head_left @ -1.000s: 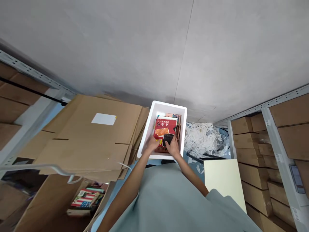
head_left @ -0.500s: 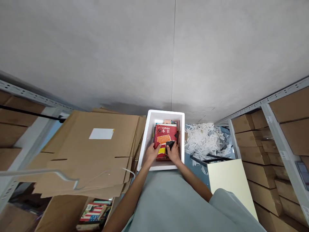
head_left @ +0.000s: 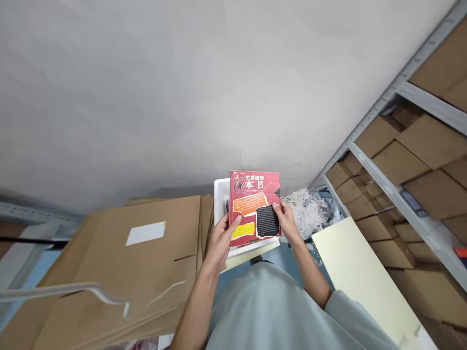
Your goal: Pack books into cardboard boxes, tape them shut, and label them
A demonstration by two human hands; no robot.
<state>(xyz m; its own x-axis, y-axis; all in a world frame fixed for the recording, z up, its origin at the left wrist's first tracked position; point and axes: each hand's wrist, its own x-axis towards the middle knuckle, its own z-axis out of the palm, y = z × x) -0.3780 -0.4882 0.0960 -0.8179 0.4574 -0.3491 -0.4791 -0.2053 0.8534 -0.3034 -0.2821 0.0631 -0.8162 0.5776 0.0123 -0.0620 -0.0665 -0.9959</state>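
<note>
In the head view, flat brown cardboard sheets (head_left: 146, 265) were stacked beside a white box (head_left: 220, 195); over the latter, a rectangular red book (head_left: 251, 206), printed with ragged orange, yellow and black patches, was gripped by the left hand (head_left: 221, 238) and right hand (head_left: 287, 221).

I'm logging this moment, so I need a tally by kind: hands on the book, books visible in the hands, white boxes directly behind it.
Hands: 2 (left hand, right hand)
Red book: 1
White box: 1
Total: 4
</note>
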